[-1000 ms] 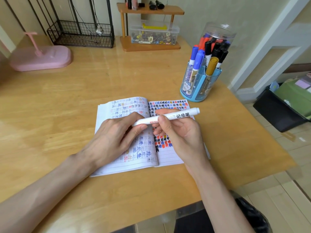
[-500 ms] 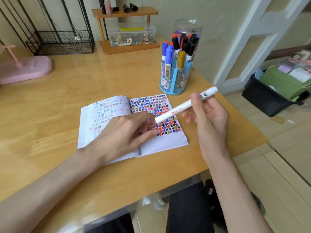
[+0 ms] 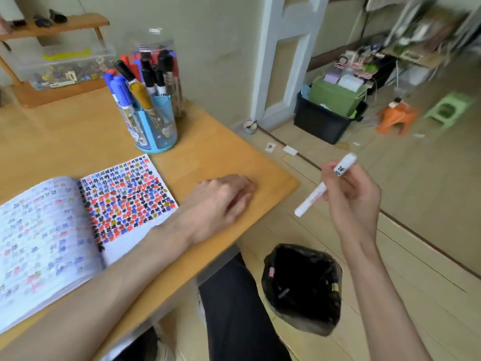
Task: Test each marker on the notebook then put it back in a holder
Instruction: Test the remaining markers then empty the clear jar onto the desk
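Here we see the white marker, black characters and red print on its barrel, slanting well right of the notebook, off the worktop. Our right hand curls its fingers round it; the left hand lies flat, fingers relaxed, just right of the notebook.

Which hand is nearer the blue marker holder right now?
Left. The left hand rests on the table, in front and right of the blue holder; the right hand holds the white marker beyond the table edge, over the floor.
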Demonstrator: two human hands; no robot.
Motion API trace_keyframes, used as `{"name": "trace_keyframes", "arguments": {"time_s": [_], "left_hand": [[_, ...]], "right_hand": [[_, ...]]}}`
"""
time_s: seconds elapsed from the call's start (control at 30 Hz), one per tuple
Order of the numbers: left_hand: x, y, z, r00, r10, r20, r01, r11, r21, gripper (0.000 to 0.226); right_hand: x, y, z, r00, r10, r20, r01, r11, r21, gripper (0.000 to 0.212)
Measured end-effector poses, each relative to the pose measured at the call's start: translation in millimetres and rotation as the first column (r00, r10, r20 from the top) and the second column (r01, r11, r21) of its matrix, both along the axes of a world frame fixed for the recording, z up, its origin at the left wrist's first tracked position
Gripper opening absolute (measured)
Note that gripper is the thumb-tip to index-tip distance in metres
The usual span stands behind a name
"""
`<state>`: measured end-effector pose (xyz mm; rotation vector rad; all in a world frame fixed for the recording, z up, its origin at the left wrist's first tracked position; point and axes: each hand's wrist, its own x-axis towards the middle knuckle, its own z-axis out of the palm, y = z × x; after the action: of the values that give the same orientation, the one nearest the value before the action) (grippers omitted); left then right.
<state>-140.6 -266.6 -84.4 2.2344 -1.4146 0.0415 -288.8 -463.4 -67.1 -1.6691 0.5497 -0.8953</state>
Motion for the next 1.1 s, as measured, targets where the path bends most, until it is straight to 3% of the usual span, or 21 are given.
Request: {"name": "trace_keyframes", "arguments": {"time_s": [0.13, 0.3, 0.57, 0.83, 1.0, 1.1], "left_hand": [[0.9, -13.3, 0.1, 1.0, -0.018, -0.009, 0.018, 1.0, 0.007, 0.02], [-0.7, -6.0, 5.6, 1.0, -0.009, 0.012, 0.009, 1.0, 0.009, 0.022], [22.6, 54.3, 28.2, 0.989, 0.14, 0.056, -0.137, 0.989, -0.055, 0.019], [60.4, 159.0, 31.0, 0.904, 0.427, -0.009, -0.425, 0.897, -0.121, 0.018], [76.0, 189.0, 22.7, 0.861, 0.499, -0.099, -0.508, 0.851, -0.132, 0.018], [87.8, 189.3, 20.5, 0.845, 0.491, -0.212, -0.527, 0.832, -0.175, 0.022]], "right_hand": [[-24.0, -16.4, -27.9, 0.976, -0.15, -0.158, 0.137, 0.987, -0.089, 0.013], [-20.5, -14.2, -47.1, 0.955, -0.249, -0.163, 0.232, 0.966, -0.118, 0.012], [52.7, 44.2, -14.2, 0.994, 0.063, -0.092, -0.082, 0.973, -0.214, 0.007], [144.5, 125.6, -1.6, 0.902, 0.416, -0.112, -0.431, 0.872, -0.231, 0.015], [190.0, 157.9, -7.5, 0.849, 0.511, -0.135, -0.528, 0.833, -0.167, 0.027], [207.1, 162.6, -7.0, 0.875, 0.473, -0.107, -0.484, 0.863, -0.143, 0.032]]}}
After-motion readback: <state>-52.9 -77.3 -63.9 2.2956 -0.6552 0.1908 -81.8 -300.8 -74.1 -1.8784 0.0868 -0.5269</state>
